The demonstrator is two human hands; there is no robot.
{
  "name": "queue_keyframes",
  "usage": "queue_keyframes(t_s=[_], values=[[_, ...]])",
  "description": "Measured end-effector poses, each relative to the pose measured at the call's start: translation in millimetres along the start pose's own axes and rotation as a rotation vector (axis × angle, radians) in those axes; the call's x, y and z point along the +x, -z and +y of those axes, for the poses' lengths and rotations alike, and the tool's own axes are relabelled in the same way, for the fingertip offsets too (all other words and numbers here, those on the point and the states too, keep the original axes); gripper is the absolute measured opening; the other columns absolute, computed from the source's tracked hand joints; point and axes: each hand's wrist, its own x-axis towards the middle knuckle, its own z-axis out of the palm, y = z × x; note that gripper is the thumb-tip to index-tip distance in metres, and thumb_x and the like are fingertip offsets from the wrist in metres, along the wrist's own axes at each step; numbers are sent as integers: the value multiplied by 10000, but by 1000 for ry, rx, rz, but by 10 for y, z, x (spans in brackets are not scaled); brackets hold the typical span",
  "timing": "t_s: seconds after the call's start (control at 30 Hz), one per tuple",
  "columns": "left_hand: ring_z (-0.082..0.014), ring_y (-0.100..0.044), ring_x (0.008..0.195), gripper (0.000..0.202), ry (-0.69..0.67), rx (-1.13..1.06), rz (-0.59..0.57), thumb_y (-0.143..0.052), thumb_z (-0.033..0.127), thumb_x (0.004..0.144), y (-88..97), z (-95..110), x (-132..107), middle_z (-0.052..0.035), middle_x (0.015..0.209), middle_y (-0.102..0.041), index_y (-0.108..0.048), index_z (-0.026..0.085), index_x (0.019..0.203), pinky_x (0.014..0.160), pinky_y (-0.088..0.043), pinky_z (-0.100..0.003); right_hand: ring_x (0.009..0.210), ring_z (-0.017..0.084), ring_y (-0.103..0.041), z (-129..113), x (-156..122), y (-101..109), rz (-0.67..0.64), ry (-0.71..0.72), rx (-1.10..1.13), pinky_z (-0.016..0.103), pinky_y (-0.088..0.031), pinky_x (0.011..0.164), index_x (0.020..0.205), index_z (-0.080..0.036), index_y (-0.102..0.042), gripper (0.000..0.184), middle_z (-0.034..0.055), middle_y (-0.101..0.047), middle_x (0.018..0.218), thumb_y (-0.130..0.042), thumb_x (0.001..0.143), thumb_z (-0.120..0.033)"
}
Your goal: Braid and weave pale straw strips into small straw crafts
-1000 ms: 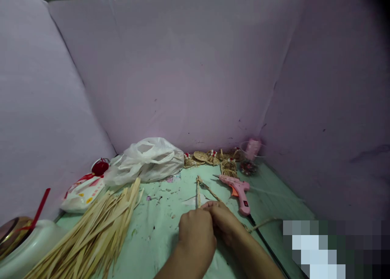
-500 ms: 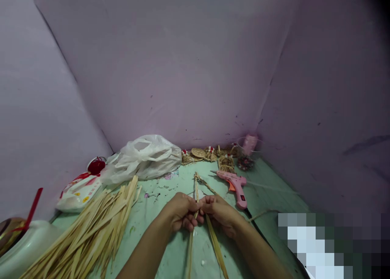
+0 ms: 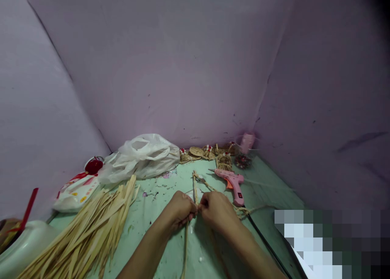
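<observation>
Both hands meet at the lower end of a thin twisted straw cord [image 3: 195, 187] on the green tabletop. My left hand [image 3: 182, 209] is closed, pinching the cord, and a straw strip [image 3: 185, 246] trails below it. My right hand [image 3: 213, 208] is also closed, its fingertips on the straw right beside the left fingers; the knuckles hide most of that grip. A blurred strip hangs under the right wrist. From the cord's far tip a second twisted length [image 3: 210, 185] slants right, behind the right hand.
Loose flat straw strips [image 3: 91, 226] lie at left. Behind them are a white plastic bag [image 3: 141, 157] and a red-white packet [image 3: 76, 191]. At right lies a pink glue gun [image 3: 233, 183] with a black cord. Woven straw pieces [image 3: 224, 162] and a clear cup [image 3: 243, 159] stand along the back wall.
My right hand has rolled over so its back faces up, and its strip has swung into a blur. My left hand stays at the cord. The view has shifted slightly.
</observation>
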Motion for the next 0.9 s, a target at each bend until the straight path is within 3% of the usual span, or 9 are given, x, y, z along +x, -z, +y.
queue_keyframes(t_s=[0.2, 0.37, 0.47, 0.6, 0.77, 0.9], values=[[-53, -255, 235, 164, 106, -3, -5, -429, 150, 517, 10, 24, -1, 23, 256, -316, -427, 138, 353, 288, -119, -187, 575, 178, -533, -171, -107, 22, -32, -53, 10, 255, -229, 482, 589, -174, -666, 114, 114, -650, 635, -555, 591, -198], [-35, -243, 244, 159, -52, -62, -112, -497, 191, 531, 138, -22, 32, 42, 299, -347, -441, 138, 392, 280, -112, -182, 549, 163, -508, -235, -150, -9, -74, -16, 18, 257, -232, 479, 615, -177, -682, 145, 101, -649, 634, -562, 616, -259], [-30, -234, 244, 95, -88, -93, -182, -519, 190, 519, 214, -61, 55, 54, 338, -388, -468, 141, 456, 277, -105, -179, 505, 137, -475, -149, -85, 42, -110, 2, 107, 243, -239, 467, 579, -184, -660, 163, 55, -607, 545, -572, 622, -314], [-22, -222, 251, 91, -61, -146, -247, -551, 216, 520, 250, -86, 71, 62, 367, -407, -517, 133, 534, 283, -91, -173, 514, 118, -477, -33, 26, 74, -10, -110, 378, 217, -283, 471, 590, -161, -596, 155, 35, -585, 556, -516, 666, -271], [-23, -219, 256, 63, -54, -178, -273, -523, 190, 487, 236, -93, 75, 60, 366, -409, -499, 140, 518, 290, -83, -174, 399, 77, -404, -56, 44, -99, -401, -282, 882, 195, -293, 410, 581, -143, -529, 113, -20, -473, 461, -470, 651, -210], [-34, -232, 259, 47, -78, -60, -248, -485, 169, 493, 226, -79, 60, 49, 363, -419, -514, 134, 503, 306, -111, -187, 345, 37, -230, 28, 84, -230, -315, -231, 791, 193, -139, 367, 498, -136, -504, 82, -72, -327, 360, -497, 578, -150]])
